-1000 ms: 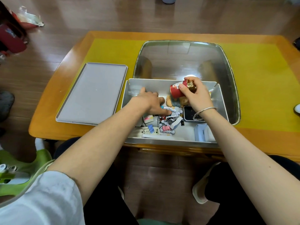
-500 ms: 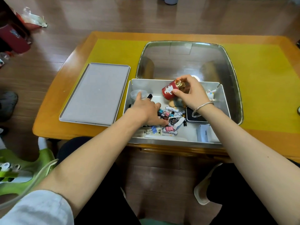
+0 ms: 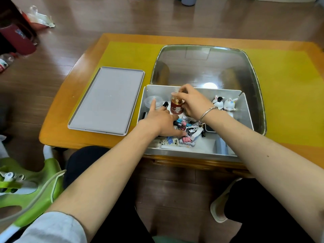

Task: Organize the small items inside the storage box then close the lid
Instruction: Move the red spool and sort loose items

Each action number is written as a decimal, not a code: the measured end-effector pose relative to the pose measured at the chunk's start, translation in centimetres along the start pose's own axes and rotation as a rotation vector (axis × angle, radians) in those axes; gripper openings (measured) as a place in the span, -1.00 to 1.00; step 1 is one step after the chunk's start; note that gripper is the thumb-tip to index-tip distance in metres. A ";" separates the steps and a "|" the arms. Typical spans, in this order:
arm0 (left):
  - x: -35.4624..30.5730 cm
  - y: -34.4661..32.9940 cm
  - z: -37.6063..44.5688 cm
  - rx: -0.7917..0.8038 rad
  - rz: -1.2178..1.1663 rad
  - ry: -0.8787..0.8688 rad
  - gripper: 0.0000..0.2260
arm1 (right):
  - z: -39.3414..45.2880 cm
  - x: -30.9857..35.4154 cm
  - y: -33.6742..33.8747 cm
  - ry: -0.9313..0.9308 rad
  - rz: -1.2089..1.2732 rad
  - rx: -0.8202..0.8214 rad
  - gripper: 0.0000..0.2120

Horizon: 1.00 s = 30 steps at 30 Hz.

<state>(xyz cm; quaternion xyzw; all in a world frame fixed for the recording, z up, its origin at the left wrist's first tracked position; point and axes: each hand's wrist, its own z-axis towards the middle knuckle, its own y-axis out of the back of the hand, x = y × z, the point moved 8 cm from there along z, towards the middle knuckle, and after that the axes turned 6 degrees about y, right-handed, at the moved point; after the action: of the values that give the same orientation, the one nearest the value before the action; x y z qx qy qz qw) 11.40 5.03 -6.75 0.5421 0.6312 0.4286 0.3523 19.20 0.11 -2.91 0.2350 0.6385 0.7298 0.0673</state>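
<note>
My right hand [image 3: 190, 100] holds the gold top of a small red bottle [image 3: 176, 107], upright near the back of the grey storage box [image 3: 192, 152]. My left hand [image 3: 162, 122] rests on the jumble of clips and batteries [image 3: 185, 135], forefinger touching a clear round container [image 3: 150, 100]. Two rabbit figurines [image 3: 224, 103] sit in the back right corner. The grey lid [image 3: 107, 100] lies on the bench [image 3: 57, 135], left of the box.

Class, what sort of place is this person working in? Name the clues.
Probably a home living room: a low wooden table on wood-plank flooring, with a green plastic child's seat beside the seated person.
</note>
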 end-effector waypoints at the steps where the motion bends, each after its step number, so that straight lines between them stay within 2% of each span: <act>1: 0.0 0.1 -0.1 -0.013 -0.045 -0.004 -0.30 | 0.0 0.0 0.1 0.000 0.010 -0.010 -0.45; 3: 0.3 0.6 -0.3 -0.059 -0.141 -0.020 -0.33 | -0.4 -0.3 0.4 -0.013 0.035 -0.037 -0.44; 5: 0.6 1.7 -0.4 -0.158 -0.217 -0.041 -0.48 | -1.2 -1.1 0.9 -0.075 0.049 -0.076 -0.45; 8: 1.6 3.6 -0.3 -0.338 -0.384 -0.008 -0.77 | -2.7 -2.2 1.2 -0.178 -0.020 -0.112 -0.59; 9: 2.0 4.1 -0.1 -0.389 -0.430 0.021 -0.79 | -3.2 -2.3 1.1 -0.193 -0.057 -0.106 -0.65; 12: 2.2 5.0 0.7 -0.458 -0.468 0.091 -0.70 | -4.2 -2.3 0.9 -0.215 -0.119 -0.084 -0.74; 15: 1.5 4.8 2.4 -0.396 -0.316 0.109 -0.60 | -4.7 -1.9 0.4 -0.227 -0.098 -0.028 -0.72; 18: 0.9 4.7 3.3 -0.413 -0.195 0.094 -0.66 | -5.4 -1.5 -0.9 -0.281 -0.077 0.051 -0.72; 24: 0.6 4.4 3.2 -0.500 -0.203 0.078 -0.68 | -6.2 -2.0 -2.3 -0.341 -0.074 0.160 -0.67; 27: 0.7 4.0 3.2 -0.504 -0.210 0.063 -0.68 | -6.2 -1.8 -2.2 -0.316 -0.078 0.138 -0.65; 30: 1.0 3.8 3.4 -0.435 -0.252 0.033 -0.63 | -6.1 -2.0 -1.4 -0.316 -0.058 0.097 -0.67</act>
<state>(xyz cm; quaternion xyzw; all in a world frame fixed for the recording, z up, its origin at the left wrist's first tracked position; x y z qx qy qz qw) 15.76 6.71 -4.50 0.3635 0.5925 0.5159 0.5007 18.08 -5.94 -5.25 0.3312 0.6609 0.6499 0.1762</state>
